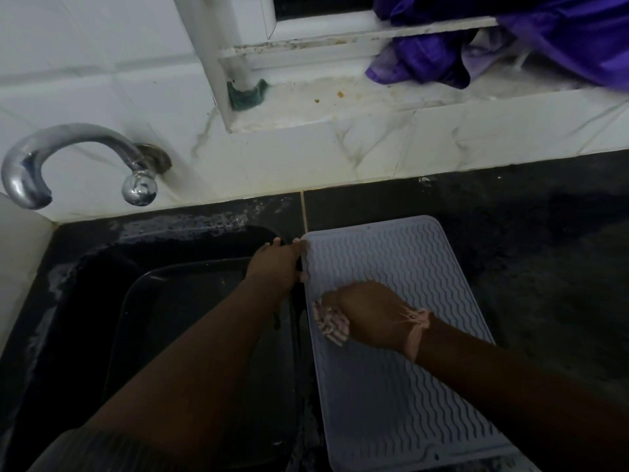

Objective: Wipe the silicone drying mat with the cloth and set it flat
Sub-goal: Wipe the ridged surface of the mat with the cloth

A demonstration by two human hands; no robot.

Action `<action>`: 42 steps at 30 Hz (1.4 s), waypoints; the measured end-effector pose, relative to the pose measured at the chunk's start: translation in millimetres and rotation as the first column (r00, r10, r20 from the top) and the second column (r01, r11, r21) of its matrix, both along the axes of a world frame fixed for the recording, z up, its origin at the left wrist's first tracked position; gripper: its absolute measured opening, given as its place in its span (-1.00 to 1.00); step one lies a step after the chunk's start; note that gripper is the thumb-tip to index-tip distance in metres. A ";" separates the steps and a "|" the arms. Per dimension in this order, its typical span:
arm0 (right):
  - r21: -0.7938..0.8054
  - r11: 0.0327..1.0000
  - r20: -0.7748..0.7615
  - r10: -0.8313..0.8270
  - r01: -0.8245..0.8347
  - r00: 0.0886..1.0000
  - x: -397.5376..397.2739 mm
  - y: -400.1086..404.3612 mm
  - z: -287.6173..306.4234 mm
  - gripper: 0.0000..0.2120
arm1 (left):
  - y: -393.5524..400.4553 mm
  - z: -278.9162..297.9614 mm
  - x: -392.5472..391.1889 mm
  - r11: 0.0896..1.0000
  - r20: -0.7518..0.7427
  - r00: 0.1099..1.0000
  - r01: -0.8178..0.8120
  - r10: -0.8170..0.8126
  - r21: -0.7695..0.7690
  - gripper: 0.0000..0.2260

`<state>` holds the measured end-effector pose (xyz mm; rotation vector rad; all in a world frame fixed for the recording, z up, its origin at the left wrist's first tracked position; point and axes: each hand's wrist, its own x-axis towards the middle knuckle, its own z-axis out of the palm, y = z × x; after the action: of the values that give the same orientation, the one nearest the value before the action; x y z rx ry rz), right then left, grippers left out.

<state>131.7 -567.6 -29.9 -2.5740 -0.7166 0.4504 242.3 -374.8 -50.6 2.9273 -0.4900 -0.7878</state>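
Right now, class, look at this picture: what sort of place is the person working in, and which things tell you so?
Most likely a home kitchen, at the sink. A chrome tap comes out of a white tiled wall above a dark sink, and a ridged grey drying mat lies on the black countertop beside it.

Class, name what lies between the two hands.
In the head view, only bare ridged drying mat lies between the left hand and right hand.
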 end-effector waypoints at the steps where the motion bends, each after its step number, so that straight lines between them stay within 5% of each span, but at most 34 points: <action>1: -0.016 0.999 -0.058 0.026 -0.027 0.998 8.4 -2.6 10.4 -0.96 | -0.9 1.6 0.3 1.000 0.001 1.000 0.003 -0.003 0.012 -0.30; 8: -0.064 0.962 0.168 -0.252 0.265 0.953 105.1 16.2 11.5 -0.86 | -9.3 12.5 -2.5 0.998 0.033 0.999 -0.002 0.000 0.056 -0.35; 13: -0.048 0.952 0.264 -0.280 0.302 0.923 68.5 41.9 -23.5 -0.69 | -7.8 8.7 -3.5 0.996 0.096 0.995 0.018 -0.026 0.083 -0.44; 17: -0.179 0.953 0.255 -0.196 0.245 0.947 20.7 38.2 -28.6 -0.64 | -5.5 1.8 -1.2 0.996 0.063 0.997 0.043 -0.047 0.074 -0.46; 21: -0.066 0.978 0.200 -0.181 0.198 0.963 -44.2 27.0 -28.4 -0.84 | -3.3 -4.3 2.3 0.997 0.069 0.996 0.046 -0.050 0.057 -0.39; 24: -0.124 0.982 0.055 -0.140 0.146 0.989 -71.8 18.4 -19.4 -0.73 | -0.4 -8.1 -2.0 0.998 0.075 0.996 0.037 -0.041 0.049 -0.37; 27: 0.060 0.989 -0.033 -0.137 0.139 0.990 -59.9 12.7 -8.5 -0.94 | 1.5 -6.9 -13.6 0.997 0.088 0.995 0.050 -0.055 0.055 -0.39; 31: 0.115 0.960 0.139 -0.270 0.255 0.953 8.4 13.2 20.7 -0.95 | 1.2 3.0 -35.4 0.995 0.202 0.974 0.103 -0.100 -0.005 -0.49; 34: -0.053 0.930 0.134 -0.354 0.363 0.926 48.8 25.3 11.7 -0.80 | 4.8 -1.9 -47.8 0.994 0.188 0.976 0.113 -0.113 0.009 -0.43; 42: -0.138 0.950 0.178 -0.255 0.280 0.950 -7.8 41.8 -16.8 -0.81 | -4.0 -6.3 -58.3 0.969 0.151 0.971 0.157 -0.188 0.192 -0.45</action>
<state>123.9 -525.8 -46.8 -2.8316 -0.3819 0.2256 184.1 -378.8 -56.9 3.1687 -0.7346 -0.6337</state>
